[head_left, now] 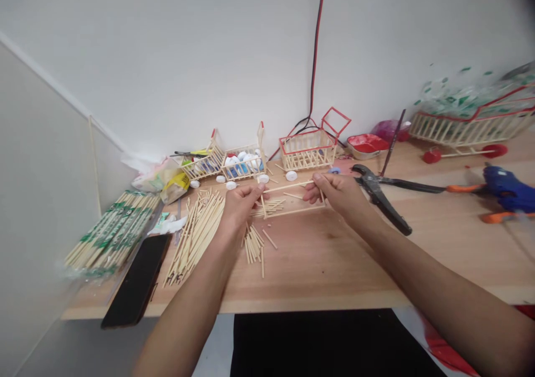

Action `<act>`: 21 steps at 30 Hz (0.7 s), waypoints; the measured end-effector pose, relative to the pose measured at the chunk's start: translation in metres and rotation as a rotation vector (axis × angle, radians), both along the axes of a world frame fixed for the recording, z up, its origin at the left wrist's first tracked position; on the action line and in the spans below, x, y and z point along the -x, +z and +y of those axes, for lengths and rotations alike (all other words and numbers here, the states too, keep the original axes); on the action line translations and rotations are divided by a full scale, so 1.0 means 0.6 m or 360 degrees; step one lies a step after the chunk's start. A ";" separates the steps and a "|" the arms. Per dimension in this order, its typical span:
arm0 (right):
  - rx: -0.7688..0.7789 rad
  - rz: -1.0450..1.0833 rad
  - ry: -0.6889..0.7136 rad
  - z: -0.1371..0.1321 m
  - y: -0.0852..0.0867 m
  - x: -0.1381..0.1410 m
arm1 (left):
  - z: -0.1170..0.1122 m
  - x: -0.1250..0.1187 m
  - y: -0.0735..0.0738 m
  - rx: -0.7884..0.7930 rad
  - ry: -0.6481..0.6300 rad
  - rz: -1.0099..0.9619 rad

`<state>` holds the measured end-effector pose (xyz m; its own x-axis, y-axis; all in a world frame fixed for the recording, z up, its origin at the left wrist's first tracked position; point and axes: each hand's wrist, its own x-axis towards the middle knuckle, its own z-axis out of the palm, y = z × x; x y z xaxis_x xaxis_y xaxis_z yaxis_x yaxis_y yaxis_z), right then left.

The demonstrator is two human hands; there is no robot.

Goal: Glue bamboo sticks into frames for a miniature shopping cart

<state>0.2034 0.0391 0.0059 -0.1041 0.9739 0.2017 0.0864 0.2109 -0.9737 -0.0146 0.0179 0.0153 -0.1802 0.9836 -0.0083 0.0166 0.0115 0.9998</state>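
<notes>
Between my hands is a rectangular frame of thin wooden sticks (292, 213), held just above the table. My left hand (244, 200) pinches its left corner with thumb and fingers. At the right end, my right hand (332, 192) grips the other corner, fingers closed around the short stick. Cut short sticks (253, 244) lie in a small pile beneath and beside my left hand. Further left is a larger heap of long bare sticks (196, 229). Behind the frame stands a stick-built cart (307, 150) with red-painted edges and a white wheel.
Two more small carts (242, 165) hold blue and white pieces near the wall. Packaged sticks (115, 229) and a black phone (136, 282) lie left. Black-handled cutters (380, 199), a blue glue gun (505, 187), a red paint dish (368, 144) and a large cart (463, 132) are right.
</notes>
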 end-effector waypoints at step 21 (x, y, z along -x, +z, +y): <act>0.0112 0.0132 -0.0091 0.007 0.015 -0.022 | -0.003 -0.001 0.005 -0.0142 -0.0138 -0.0052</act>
<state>0.2165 0.0435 0.0146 -0.0341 0.9899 0.1379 0.0149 0.1385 -0.9903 -0.0137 0.0160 0.0182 -0.0952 0.9926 0.0753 -0.0193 -0.0775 0.9968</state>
